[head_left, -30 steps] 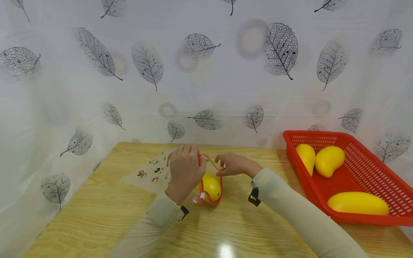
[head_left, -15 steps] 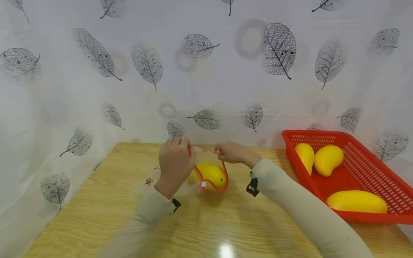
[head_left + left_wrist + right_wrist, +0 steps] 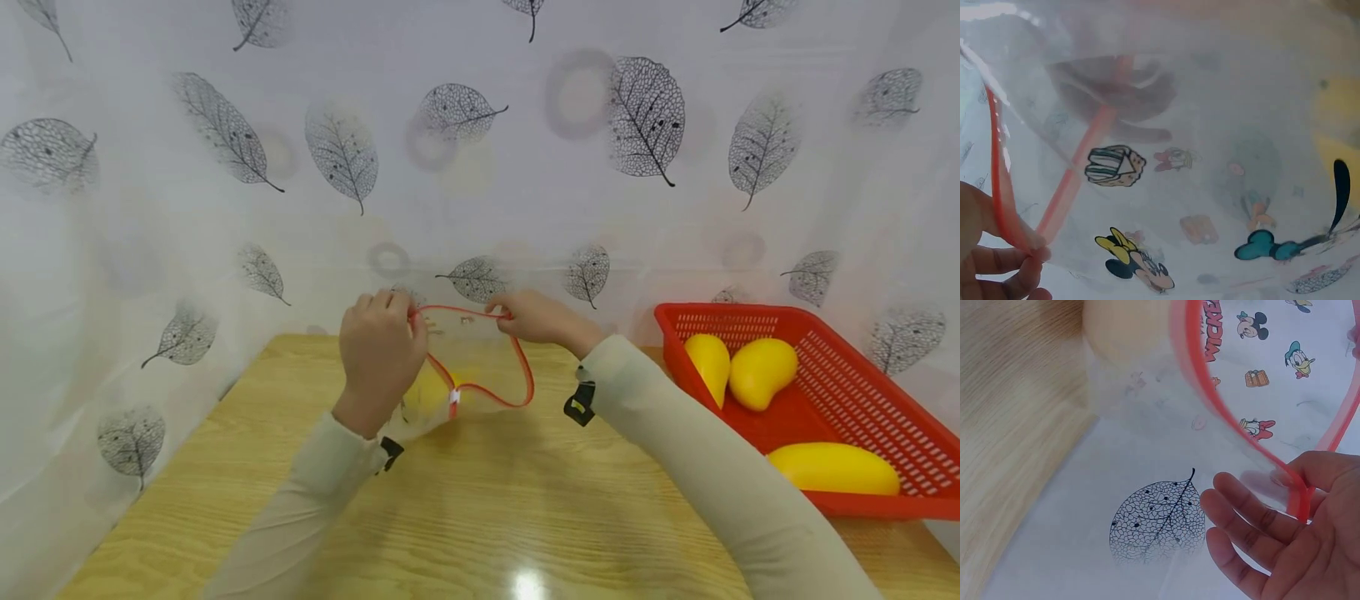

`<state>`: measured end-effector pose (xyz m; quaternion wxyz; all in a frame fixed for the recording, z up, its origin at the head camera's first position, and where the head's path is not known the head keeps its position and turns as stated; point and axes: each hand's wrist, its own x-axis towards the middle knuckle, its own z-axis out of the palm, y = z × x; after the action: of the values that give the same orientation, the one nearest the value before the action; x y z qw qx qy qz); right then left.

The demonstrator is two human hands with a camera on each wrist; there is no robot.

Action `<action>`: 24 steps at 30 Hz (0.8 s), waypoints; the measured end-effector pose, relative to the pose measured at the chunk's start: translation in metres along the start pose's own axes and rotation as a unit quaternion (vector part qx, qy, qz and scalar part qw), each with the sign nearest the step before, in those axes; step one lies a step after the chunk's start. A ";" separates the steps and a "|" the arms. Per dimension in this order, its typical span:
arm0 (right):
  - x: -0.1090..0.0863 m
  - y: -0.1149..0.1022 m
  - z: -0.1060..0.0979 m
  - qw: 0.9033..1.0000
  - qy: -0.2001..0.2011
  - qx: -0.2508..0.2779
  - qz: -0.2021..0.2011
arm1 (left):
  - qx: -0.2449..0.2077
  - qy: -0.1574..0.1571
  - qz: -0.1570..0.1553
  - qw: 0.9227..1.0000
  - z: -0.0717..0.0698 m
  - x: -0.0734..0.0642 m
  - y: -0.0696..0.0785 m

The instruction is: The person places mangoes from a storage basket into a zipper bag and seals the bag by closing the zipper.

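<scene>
A clear zip bag [image 3: 480,358] printed with cartoon figures is held up by its red-edged mouth, which gapes toward me. My left hand [image 3: 382,354] grips the left corner of the red edge; in the left wrist view its fingertips [image 3: 1032,253] pinch it. At the other corner, my right hand [image 3: 540,321] pinches the strip between thumb and finger, the other fingers loosely bent in the right wrist view. A white slider [image 3: 454,396] sits on the near edge. Inside the bag lies a yellow mango [image 3: 429,390], blurred by the plastic.
At the right stands a red plastic basket [image 3: 787,425] with two yellow mangoes [image 3: 763,373] and a longer yellow fruit [image 3: 836,468] in it. The wooden table [image 3: 487,517] ends at a white leaf-printed curtain [image 3: 517,200] behind and at the left.
Both hands have risen, the left also moving leftward, and the bag's mouth has spread wider. My right hand has taken hold of the red edge. The mango has slid deeper inside the lifted bag.
</scene>
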<state>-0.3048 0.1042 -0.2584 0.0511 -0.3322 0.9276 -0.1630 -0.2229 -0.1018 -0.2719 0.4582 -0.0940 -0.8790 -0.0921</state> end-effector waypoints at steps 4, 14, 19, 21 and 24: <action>0.000 -0.002 -0.003 1.000 0.003 0.005 0.002 | -0.005 0.001 0.000 1.000 -0.003 0.003 -0.001; 0.001 0.005 0.010 1.000 0.016 0.020 0.003 | -0.004 -0.011 0.028 1.000 -0.003 -0.008 0.006; 0.001 0.014 0.016 0.999 0.023 0.020 0.011 | -0.014 -0.033 0.056 0.998 0.005 -0.023 0.016; 0.003 0.018 0.019 0.999 0.026 0.016 0.015 | -0.019 -0.040 0.061 0.997 0.009 -0.028 0.019; 0.005 0.026 0.023 0.999 0.028 0.012 0.019 | -0.020 -0.045 0.068 0.996 0.014 -0.034 0.024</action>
<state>-0.3196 0.1134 -0.2886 0.0322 -0.3089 0.9329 -0.1822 -0.2091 -0.0782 -0.3055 0.4217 -0.1666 -0.8882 -0.0743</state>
